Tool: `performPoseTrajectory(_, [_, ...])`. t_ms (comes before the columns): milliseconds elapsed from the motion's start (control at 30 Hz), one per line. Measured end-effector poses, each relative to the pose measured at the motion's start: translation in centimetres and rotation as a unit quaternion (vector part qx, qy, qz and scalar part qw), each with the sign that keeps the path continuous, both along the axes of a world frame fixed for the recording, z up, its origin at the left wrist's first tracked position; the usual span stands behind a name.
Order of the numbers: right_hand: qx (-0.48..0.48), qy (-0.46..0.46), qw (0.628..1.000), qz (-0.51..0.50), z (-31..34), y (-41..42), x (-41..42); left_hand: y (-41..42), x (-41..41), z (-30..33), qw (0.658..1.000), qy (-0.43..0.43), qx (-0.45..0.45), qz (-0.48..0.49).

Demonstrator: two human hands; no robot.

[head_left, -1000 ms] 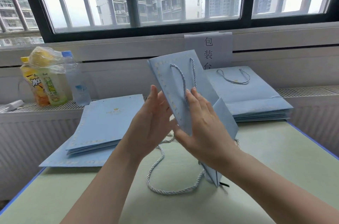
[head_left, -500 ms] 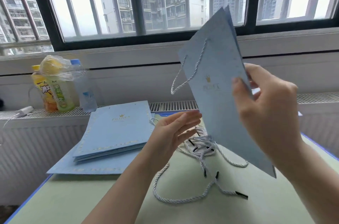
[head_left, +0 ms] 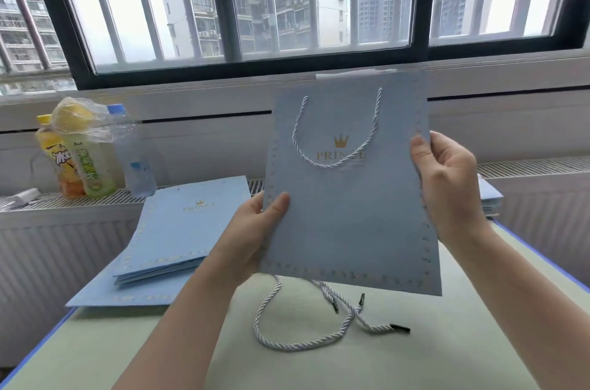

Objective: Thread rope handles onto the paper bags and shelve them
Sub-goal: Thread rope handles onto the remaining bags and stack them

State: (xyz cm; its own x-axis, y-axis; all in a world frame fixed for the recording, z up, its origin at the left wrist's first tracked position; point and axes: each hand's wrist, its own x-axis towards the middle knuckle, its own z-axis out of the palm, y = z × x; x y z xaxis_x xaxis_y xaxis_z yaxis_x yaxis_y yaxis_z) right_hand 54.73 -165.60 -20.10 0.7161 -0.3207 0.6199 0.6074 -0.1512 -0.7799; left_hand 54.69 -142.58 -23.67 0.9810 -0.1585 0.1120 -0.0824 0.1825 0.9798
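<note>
Both hands pinch the blue bag upright above the table, left hand low, right hand high, probably to check its threaded handle. Under the bag, loose ropes lie waiting; left of it, unthreaded bags sit stacked.

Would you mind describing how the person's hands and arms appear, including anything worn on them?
Both forearms are bare up to the frame's lower edge, with no sleeve in view. The left hand and right hand wear no gloves, and no ring, watch or bracelet shows. The visible nails look short and unpainted.
</note>
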Motion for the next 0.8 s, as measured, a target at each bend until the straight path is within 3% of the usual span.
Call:
performPoseTrajectory(100, [-0.115,0.045,0.982,-0.143,-1.3,-0.2,1.2,0.1,0.0,0.0,0.999,-0.009,-0.032,-0.015])
performPoseTrajectory(200, [-0.309,-0.058,0.904,-0.290,-2.5,0.1,1.4,-0.5,0.1,-0.2,0.999,-0.011,-0.032,-0.005])
performPoseTrajectory(267, [-0.397,-0.115,0.867,-0.279,-3.1,0.7,1.4,-1.0,0.0,-0.3,0.999,-0.013,-0.035,0.002])
performPoseTrajectory(367, [-0.476,-0.129,0.839,-0.231,-3.9,2.1,1.3,-1.6,-0.2,-0.3,0.999,-0.025,-0.045,0.018])
performPoseTrajectory(600, [-0.492,-0.106,0.838,-0.213,-4.4,3.0,1.1,-2.1,0.0,-0.5,0.995,-0.040,-0.066,0.065])
performPoseTrajectory(800, [-0.405,-0.052,0.889,-0.208,-5.0,2.9,1.3,-1.8,0.2,-0.5,0.982,-0.021,-0.125,0.142])
